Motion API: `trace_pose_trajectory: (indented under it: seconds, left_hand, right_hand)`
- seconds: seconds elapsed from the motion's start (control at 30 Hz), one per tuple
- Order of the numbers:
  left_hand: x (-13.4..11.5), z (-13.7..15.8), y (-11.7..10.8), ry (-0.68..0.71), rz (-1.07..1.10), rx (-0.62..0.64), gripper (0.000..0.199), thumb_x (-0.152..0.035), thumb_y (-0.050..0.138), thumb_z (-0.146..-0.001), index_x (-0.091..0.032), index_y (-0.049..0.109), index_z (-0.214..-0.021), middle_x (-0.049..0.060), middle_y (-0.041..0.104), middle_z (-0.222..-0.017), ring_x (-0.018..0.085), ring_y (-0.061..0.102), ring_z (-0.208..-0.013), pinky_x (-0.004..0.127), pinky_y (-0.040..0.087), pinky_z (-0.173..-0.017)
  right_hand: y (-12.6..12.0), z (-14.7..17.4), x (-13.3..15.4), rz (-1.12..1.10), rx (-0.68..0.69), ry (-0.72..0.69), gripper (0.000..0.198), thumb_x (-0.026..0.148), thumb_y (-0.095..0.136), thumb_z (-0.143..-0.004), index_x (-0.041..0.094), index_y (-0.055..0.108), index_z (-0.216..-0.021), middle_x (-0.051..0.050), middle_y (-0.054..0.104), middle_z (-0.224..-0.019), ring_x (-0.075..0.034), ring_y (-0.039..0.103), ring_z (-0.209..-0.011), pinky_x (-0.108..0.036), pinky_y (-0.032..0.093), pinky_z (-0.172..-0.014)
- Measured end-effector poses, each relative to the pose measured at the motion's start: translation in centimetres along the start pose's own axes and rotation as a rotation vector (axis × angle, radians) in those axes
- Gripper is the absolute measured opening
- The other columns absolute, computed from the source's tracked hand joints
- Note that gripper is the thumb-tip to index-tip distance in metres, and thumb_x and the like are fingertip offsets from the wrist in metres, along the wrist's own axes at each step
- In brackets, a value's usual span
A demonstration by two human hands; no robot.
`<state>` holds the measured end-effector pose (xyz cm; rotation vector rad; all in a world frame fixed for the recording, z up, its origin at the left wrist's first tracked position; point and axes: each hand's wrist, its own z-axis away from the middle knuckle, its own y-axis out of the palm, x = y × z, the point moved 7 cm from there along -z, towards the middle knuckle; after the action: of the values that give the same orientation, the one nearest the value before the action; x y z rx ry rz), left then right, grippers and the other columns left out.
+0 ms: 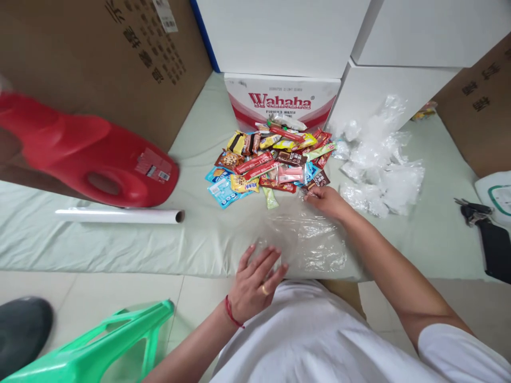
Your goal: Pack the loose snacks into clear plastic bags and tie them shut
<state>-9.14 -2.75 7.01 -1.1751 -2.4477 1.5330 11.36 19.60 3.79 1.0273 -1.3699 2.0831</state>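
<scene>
A clear plastic bag [319, 247] lies flat on the cloth-covered table in front of me. My right hand [325, 201] is closed in a pinch at the bag's far edge, right beside a brown snack packet [318, 180]. My left hand [259, 279] has its fingers spread over the bag's near left part; whether they press on it I cannot tell. Just beyond the bag is a heap of wrapped snacks [275, 159] in red, yellow, blue and brown wrappers. To the right sits a pile of crumpled clear plastic bags [383, 170].
A Wahaha carton [283, 98] stands behind the snacks, near white boxes [279, 37]. On the left are a red jug [107, 154], a white roll [120, 215] and a green stool [99, 346]. Keys [475, 210] and a black item [497, 247] lie far right.
</scene>
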Motion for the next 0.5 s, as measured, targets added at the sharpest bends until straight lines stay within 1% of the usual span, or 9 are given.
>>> trace_pose_trajectory:
  seconds: [0.07, 0.1, 0.13, 0.2, 0.3, 0.37, 0.43, 0.5]
  left_hand:
    - [0.4, -0.1, 0.8, -0.055, -0.008, 0.161, 0.054, -0.016, 0.06, -0.094, -0.03, 0.053, -0.146, 0.011, 0.071, -0.138, 0.03, 0.065, -0.13, 0.058, 0.04, -0.117]
    - [0.6, 0.1, 0.8, -0.08, -0.013, 0.218, 0.047, -0.019, 0.06, -0.096, -0.026, 0.057, -0.142, 0.013, 0.072, -0.136, 0.031, 0.068, -0.126, 0.057, 0.042, -0.113]
    - [0.7, 0.5, 0.6, -0.09, -0.014, 0.257, 0.041, -0.022, 0.06, -0.097, -0.023, 0.062, -0.138, 0.013, 0.073, -0.133, 0.031, 0.069, -0.122, 0.055, 0.044, -0.109]
    - [0.4, 1.4, -0.3, -0.08, -0.011, 0.298, 0.032, -0.026, 0.06, -0.098, -0.021, 0.068, -0.128, 0.013, 0.075, -0.129, 0.031, 0.07, -0.118, 0.052, 0.047, -0.102]
    - [-0.4, 2.6, -2.1, -0.102, -0.015, 0.305, 0.026, -0.026, 0.059, -0.098, -0.018, 0.07, -0.12, 0.013, 0.075, -0.13, 0.029, 0.071, -0.111, 0.046, 0.049, -0.092]
    - [-0.7, 2.4, -3.0, -0.151, -0.045, 0.258, 0.021, -0.023, 0.059, -0.098, -0.017, 0.07, -0.115, 0.012, 0.076, -0.126, 0.026, 0.071, -0.1, 0.043, 0.05, -0.084]
    - [-0.8, 1.6, -3.4, -0.189, -0.099, 0.187, 0.015, -0.018, 0.061, -0.097, -0.019, 0.071, -0.108, 0.009, 0.079, -0.118, 0.023, 0.067, -0.089, 0.04, 0.05, -0.077]
    - [-0.7, 0.5, -2.9, -0.204, -0.157, 0.167, 0.015, -0.016, 0.061, -0.096, -0.02, 0.071, -0.106, 0.007, 0.079, -0.112, 0.023, 0.065, -0.084, 0.039, 0.05, -0.073]
  right_hand:
    - [-0.1, -0.2, 0.0, 0.011, 0.006, -0.015, 0.035, 0.053, 0.058, -0.082, 0.019, 0.058, -0.072, 0.003, 0.048, -0.062, -0.013, 0.042, -0.063, -0.026, 0.03, -0.06]
    - [-0.2, -0.3, 0.0, 0.025, 0.008, -0.022, 0.035, 0.053, 0.058, -0.082, 0.019, 0.058, -0.072, 0.002, 0.048, -0.063, -0.013, 0.043, -0.063, -0.026, 0.029, -0.06]
    - [-0.3, -0.4, 0.0, 0.046, 0.009, -0.028, 0.034, 0.051, 0.058, -0.083, 0.019, 0.058, -0.072, 0.002, 0.049, -0.063, -0.014, 0.043, -0.064, -0.026, 0.029, -0.06]
    - [-0.4, -0.6, 0.2, 0.118, 0.015, -0.039, 0.032, 0.047, 0.057, -0.087, 0.019, 0.06, -0.073, 0.001, 0.051, -0.065, -0.014, 0.046, -0.065, -0.026, 0.03, -0.061]
    - [0.0, -0.9, 0.9, 0.3, 0.036, -0.016, 0.027, 0.039, 0.056, -0.093, 0.018, 0.065, -0.08, -0.002, 0.062, -0.073, -0.017, 0.053, -0.069, -0.028, 0.033, -0.064]
    - [0.1, -0.7, 2.0, 0.467, -0.004, -0.009, 0.022, 0.032, 0.056, -0.095, 0.017, 0.071, -0.092, -0.008, 0.07, -0.086, -0.021, 0.058, -0.078, -0.03, 0.037, -0.069]
    - [-0.2, 0.3, 4.1, 0.635, -0.124, -0.072, 0.023, 0.027, 0.056, -0.097, 0.015, 0.073, -0.107, -0.016, 0.071, -0.105, -0.028, 0.059, -0.096, -0.035, 0.043, -0.077]
    - [-0.1, 2.3, 6.7, 0.739, -0.264, -0.189, 0.028, 0.025, 0.053, -0.099, 0.013, 0.071, -0.117, -0.02, 0.068, -0.119, -0.035, 0.055, -0.111, -0.042, 0.045, -0.087]
